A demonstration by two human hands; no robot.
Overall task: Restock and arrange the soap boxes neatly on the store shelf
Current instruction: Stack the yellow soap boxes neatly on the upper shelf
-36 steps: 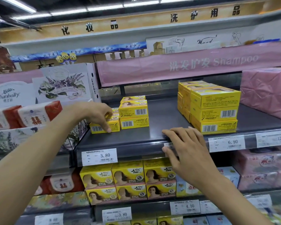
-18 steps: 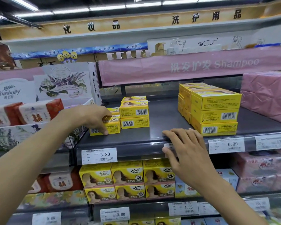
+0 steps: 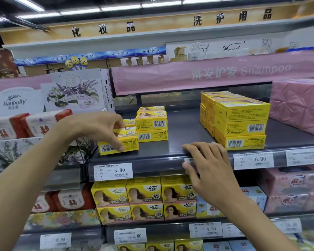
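Note:
On the grey shelf (image 3: 179, 134) stand small yellow soap boxes. My left hand (image 3: 100, 127) grips the front left stack of yellow boxes (image 3: 129, 142), thumb on its barcode face and fingers over its top. Right beside it is a second short stack of yellow boxes (image 3: 151, 124), two high. A taller stack of larger yellow boxes (image 3: 241, 122) stands to the right. My right hand (image 3: 205, 165) rests on the shelf's front lip with fingers spread, holding nothing.
A pink wrapped bundle (image 3: 299, 104) fills the shelf's right end. A lavender-printed carton (image 3: 76, 91) and red-and-white soap packs (image 3: 33, 124) sit left. Below are rows of yellow boxes (image 3: 143, 198) and pink packs (image 3: 294, 189). Price tags (image 3: 113, 172) line the shelf edges.
My left hand has drawn the front left stack slightly forward and right, toward the shelf edge. My right hand has stayed on the shelf lip.

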